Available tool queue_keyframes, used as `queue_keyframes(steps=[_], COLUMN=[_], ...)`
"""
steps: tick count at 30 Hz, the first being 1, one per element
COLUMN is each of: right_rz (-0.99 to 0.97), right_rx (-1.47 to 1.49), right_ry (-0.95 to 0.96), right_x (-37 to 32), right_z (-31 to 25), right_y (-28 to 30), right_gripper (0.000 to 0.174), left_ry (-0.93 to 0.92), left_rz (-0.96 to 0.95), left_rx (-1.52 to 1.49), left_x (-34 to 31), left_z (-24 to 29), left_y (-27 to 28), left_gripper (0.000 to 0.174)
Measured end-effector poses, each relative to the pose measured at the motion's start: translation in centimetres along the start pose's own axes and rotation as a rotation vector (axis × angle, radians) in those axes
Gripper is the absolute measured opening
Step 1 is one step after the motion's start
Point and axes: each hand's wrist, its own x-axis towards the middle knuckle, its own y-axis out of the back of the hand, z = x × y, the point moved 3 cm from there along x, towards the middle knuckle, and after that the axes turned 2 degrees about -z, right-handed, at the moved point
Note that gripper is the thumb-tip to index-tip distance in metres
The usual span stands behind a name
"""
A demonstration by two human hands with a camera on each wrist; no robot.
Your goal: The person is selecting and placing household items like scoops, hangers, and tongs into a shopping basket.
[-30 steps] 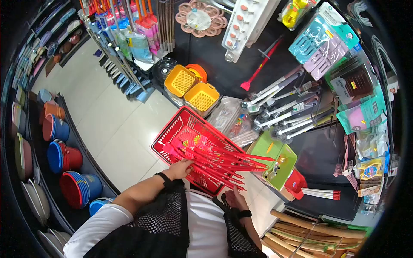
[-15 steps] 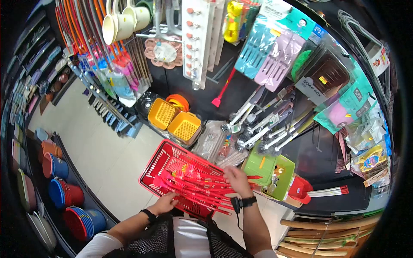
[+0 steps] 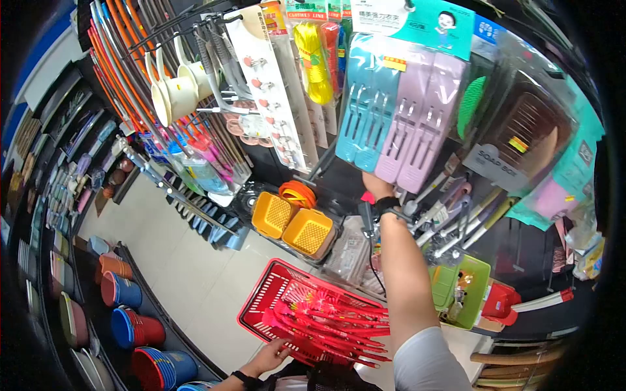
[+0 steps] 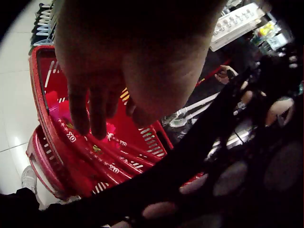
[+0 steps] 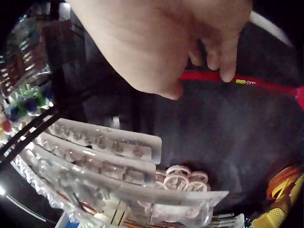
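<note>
Up at the rack, my right hand (image 3: 377, 188) is partly hidden behind hanging packs of clothes pegs (image 3: 404, 111). In the right wrist view its thumb and fingers pinch a long red stick (image 5: 270, 86) with small printing on the shaft. Low in front of me is a red shopping basket (image 3: 261, 290) holding several similar red sticks (image 3: 326, 319), flared at one end and marked "OK" in the left wrist view. My left hand (image 3: 268, 357) is at the basket's near side. Its fingers (image 4: 98, 114) hang loosely over the sticks.
Grey-white long-handled brushes (image 3: 443, 215) hang right of my right arm, below a soap box pack (image 3: 521, 137). Yellow baskets (image 3: 310, 231) and a green bin (image 3: 473, 300) stand low along the rack. Stacked buckets (image 3: 163, 368) line the left shelf.
My right hand has gone from the basket sticks up and forward to the stick at the rack. My left hand has stayed by the basket. The view has shifted closer to the rack.
</note>
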Motion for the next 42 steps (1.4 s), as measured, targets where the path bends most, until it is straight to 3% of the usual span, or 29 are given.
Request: queue_keyframes(steps=[1, 2, 6, 13, 17, 21, 23, 25, 26, 27, 29, 34, 37, 42], right_rz=[0.132, 0.093, 0.051, -0.055, -0.144, -0.320, -0.469, -0.536, -0.509, -0.484, -0.540, -0.612, -0.628, -0.622], right_rx=[-0.132, -0.289, -0.314, -0.431, -0.519, 0.251, 0.431, 0.410, 0.431, 0.452, 0.383, 0.370, 0.281, 0.269], right_ry=[0.152, 0.128, 0.100, 0.064, 0.071, -0.095, -0.333, -0.422, -0.335, -0.246, -0.274, -0.185, -0.082, -0.209], right_x=[0.3, 0.0, 1.8, 7.1, 4.3, -0.4, -1.9, -3.6, -4.4, -5.1, -6.4, -7.8, -9.7, -13.9], right_z=[1.4, 4.2, 5.3, 4.0, -0.8, -3.7, -8.0, -10.1, -11.5, -12.7, -14.5, -21.6, -25.1, -29.8], right_y=[-1.4, -3.4, -3.9, -3.6, -2.0, -1.5, 1.4, 2.6, 3.6, 4.5, 6.1, 10.4, 13.1, 17.8], right_gripper=[0.032, 0.036, 0.037, 0.039, 0.040, 0.026, 0.034, 0.029, 0.029, 0.028, 0.028, 0.023, 0.022, 0.024], left_ry=[0.015, 0.046, 0.094, 0.132, 0.223, 0.052, 0.061, 0.007, 0.027, -0.064, -0.252, -0.233, -0.330, -0.445], left_rz=[0.019, 0.041, 0.054, 0.075, 0.019, 0.042, 0.041, 0.046, 0.020, 0.066, 0.152, 0.112, 0.152, 0.329], left_rx=[0.015, 0.016, -0.047, -0.054, -0.131, -0.100, -0.133, -0.105, -0.166, -0.121, -0.102, -0.189, -0.207, -0.195], left_x=[-0.5, -1.0, -2.4, -3.1, -2.6, -1.3, -0.1, 1.2, 2.0, 2.7, 4.4, 5.1, 5.3, 4.3], left_z=[0.2, 0.0, -0.5, -2.1, -1.0, 0.2, 1.3, 3.2, 3.1, 3.2, 3.7, 8.4, 8.9, 10.0], left_y=[0.1, 0.0, 0.3, 0.5, 0.8, 1.8, 2.5, 3.9, 4.1, 4.3, 4.7, 8.3, 9.1, 9.8], left_gripper=[0.036, 0.037, 0.038, 0.039, 0.040, 0.039, 0.039, 0.040, 0.040, 0.041, 0.040, 0.043, 0.052, 0.062])
